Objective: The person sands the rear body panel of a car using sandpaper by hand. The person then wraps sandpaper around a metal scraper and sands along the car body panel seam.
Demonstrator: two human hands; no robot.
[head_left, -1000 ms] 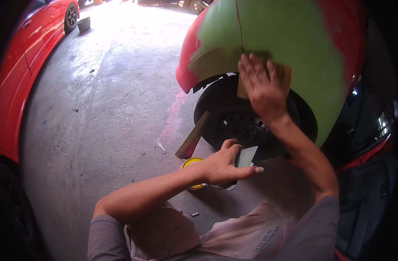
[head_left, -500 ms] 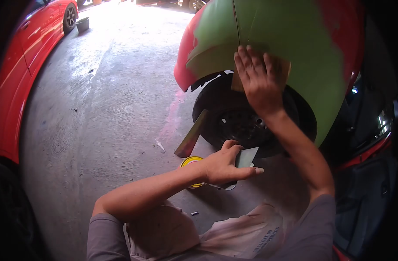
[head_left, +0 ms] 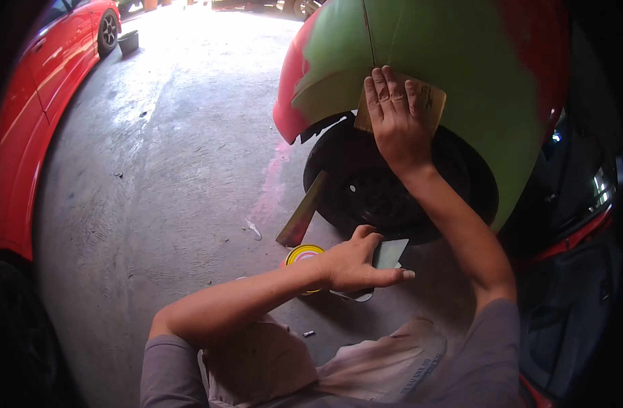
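Observation:
My right hand point(head_left: 401, 129) lies with outstretched fingers over a tan sheet of sandpaper point(head_left: 430, 102), pressing it to the car fender point(head_left: 454, 41) just above the wheel arch. The fender is mostly green, with red patches at its edges. Print shows on the sheet's back. Lower down, my left hand point(head_left: 356, 262) grips a pale, flat, angular plate point(head_left: 391, 253) between thumb and fingers. Part of that plate is hidden by the hand. Behind my left wrist sits a round can with a yellow rim point(head_left: 305, 253), partly covered by the forearm.
A black wheel point(head_left: 386, 197) sits under the fender. A long greenish-red strip point(head_left: 301, 211) leans against its tyre. On the left stands a red car point(head_left: 60, 75), with a dark bucket point(head_left: 128, 43) near its wheel. Concrete floor point(head_left: 182, 170) lies between the cars.
My right hand and the sandpaper have slid a little left and up across the fender, showing more of the sheet's printed corner. My left hand keeps its grip on the plate, almost in place.

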